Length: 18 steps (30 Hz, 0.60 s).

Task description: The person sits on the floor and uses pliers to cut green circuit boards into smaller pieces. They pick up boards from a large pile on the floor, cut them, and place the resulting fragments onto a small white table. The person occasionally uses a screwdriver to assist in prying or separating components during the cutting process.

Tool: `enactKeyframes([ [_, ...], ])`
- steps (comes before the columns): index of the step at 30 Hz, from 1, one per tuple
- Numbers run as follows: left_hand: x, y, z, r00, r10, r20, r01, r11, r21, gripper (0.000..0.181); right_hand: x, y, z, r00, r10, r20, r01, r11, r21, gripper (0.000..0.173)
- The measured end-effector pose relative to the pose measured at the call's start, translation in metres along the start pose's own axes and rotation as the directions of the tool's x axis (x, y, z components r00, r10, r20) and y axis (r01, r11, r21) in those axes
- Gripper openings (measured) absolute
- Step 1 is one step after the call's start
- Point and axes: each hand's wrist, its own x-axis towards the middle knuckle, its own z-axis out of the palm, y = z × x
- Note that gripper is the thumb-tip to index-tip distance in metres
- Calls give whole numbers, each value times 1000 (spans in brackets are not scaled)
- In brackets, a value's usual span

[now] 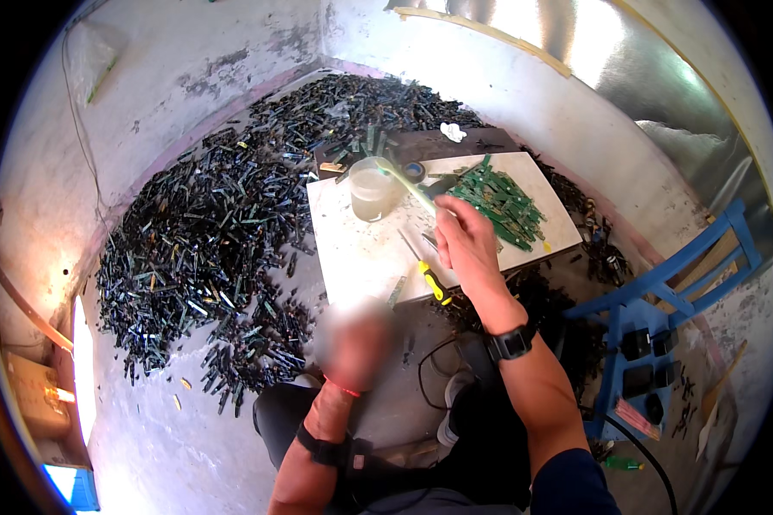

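Observation:
My right hand grips the pale green handle of what looks like a toothbrush. Its far end reaches over the rim of a translucent plastic cup that holds cloudy liquid. A blur covers my left hand at the near edge of the white board, so its fingers and anything in them are hidden. Just beyond it lies a narrow circuit board strip. Between my hands rests a yellow-and-black screwdriver. To the right of the cup is a pile of green circuit board strips.
A roll of dark tape sits behind the cup, and crumpled white tissue lies farther back. Dark strips are heaped across the floor on the left. A blue chair with small black boxes stands at right, near a cable.

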Motion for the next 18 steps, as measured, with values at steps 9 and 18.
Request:
enactKeyframes([
  [9, -4, 15, 1, 998, -62, 32, 65, 990, -127, 17, 39, -15, 25, 988, 139, 71, -147, 983, 114, 26],
  [18, -20, 48, 16, 992, -117, 49, 126, 949, -288, 17, 26, -6, 9, 994, 44, -105, -33, 994, 108, 27],
])
